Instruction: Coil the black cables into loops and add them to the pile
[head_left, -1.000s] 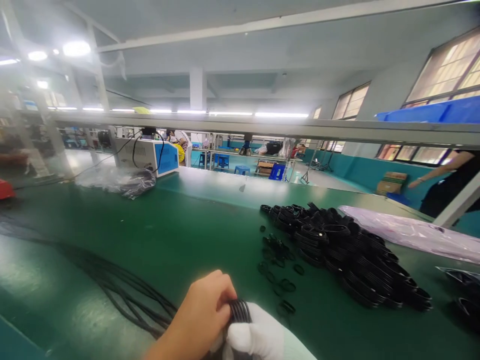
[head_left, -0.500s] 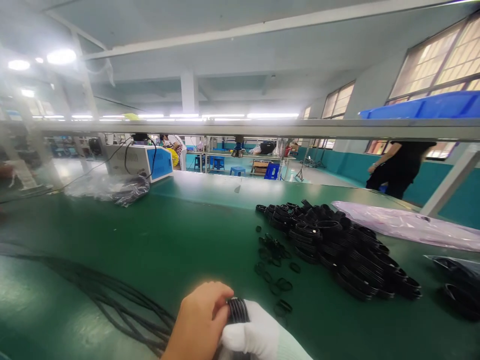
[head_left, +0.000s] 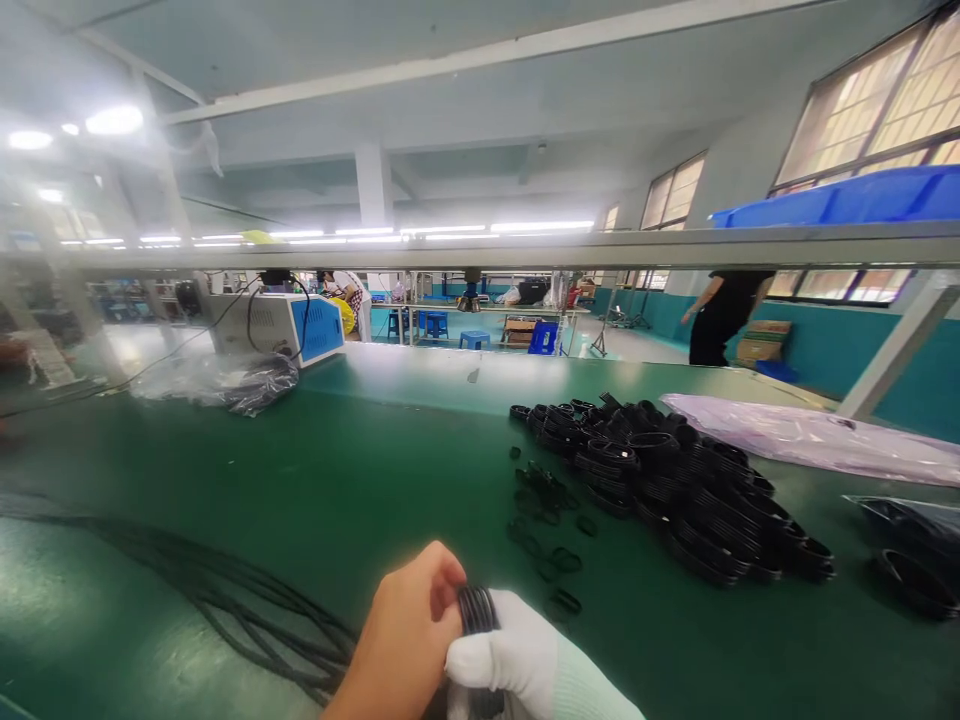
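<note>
Black coil (head_left: pixel 477 607) — pinched between left hand (head_left: pixel 409 632), gloved right hand (head_left: pixel 517 655)

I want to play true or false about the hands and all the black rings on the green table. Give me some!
1. The right hand wears a white glove. True.
2. The left hand wears a glove too. False: it is bare.
3. Both hands hold a black coil between them. True.
4. The big pile of coils lies left of the hands. False: it lies to the right, farther back on the table.
5. The box at the back is red. False: it is white and blue.
</note>
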